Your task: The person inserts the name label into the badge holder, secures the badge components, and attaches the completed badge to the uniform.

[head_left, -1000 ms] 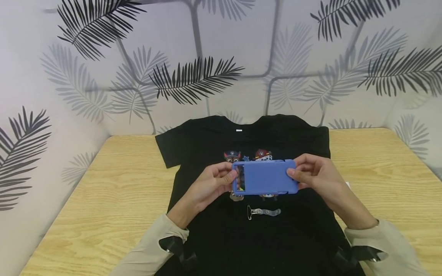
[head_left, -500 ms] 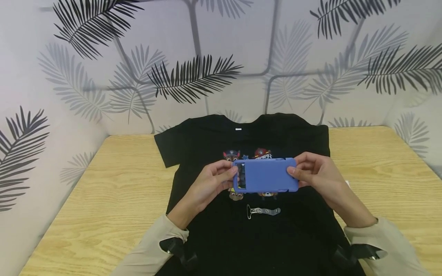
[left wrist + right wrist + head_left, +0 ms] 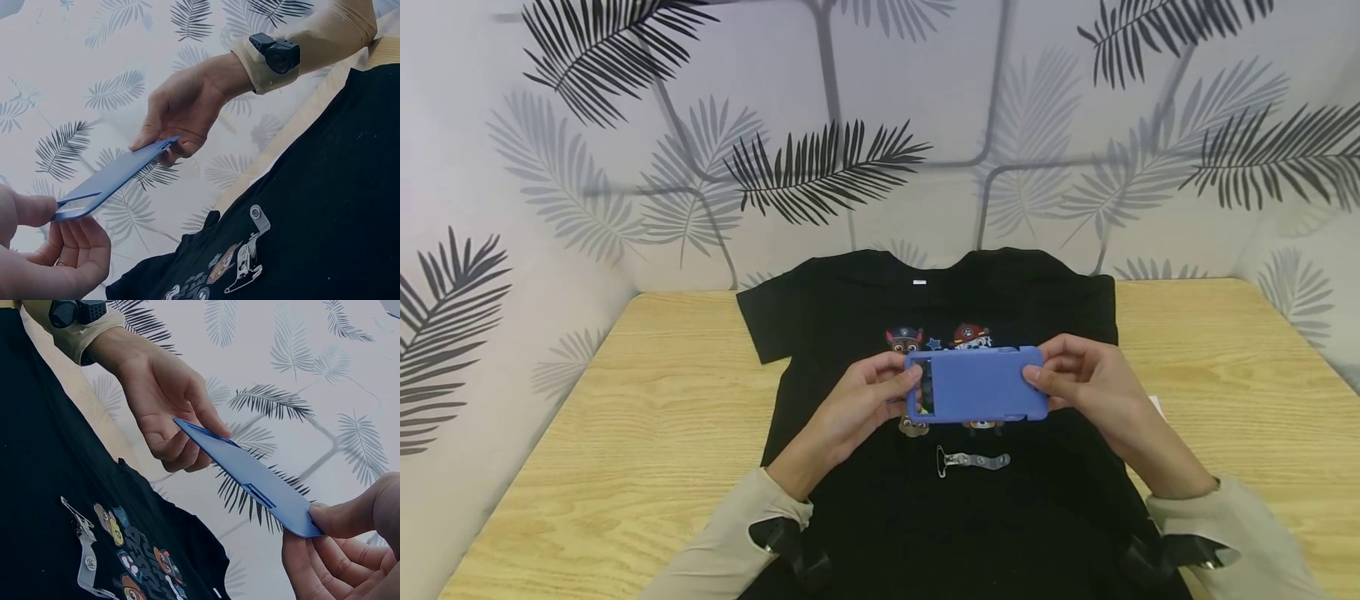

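Observation:
A flat blue plastic badge holder (image 3: 977,385) is held level, lengthwise from side to side, over the black T-shirt (image 3: 880,517). At its left end, by the window slot, my left hand (image 3: 857,400) pinches it between thumb and fingers. My right hand (image 3: 1093,387) pinches the opposite end, thumb on the near face and fingers behind. Seen nearly edge-on in the left wrist view, the holder (image 3: 115,181) is thin and raised off the shirt. A clear badge strap with a metal clip and pin (image 3: 973,460) lies on the shirt just below the holder.
The shirt's cartoon print (image 3: 904,340) is partly covered by the holder. Beneath everything is a wood-grain table (image 3: 647,417), backed by a leaf-patterned cloth (image 3: 880,100). A small white piece (image 3: 1156,404) shows beside the right forearm. Black cameras are strapped to both wrists.
The badge holder shifts and tips very slightly, and the left thumb lies a little further onto its end. Both hands keep their pinch, and the strap clip stays put.

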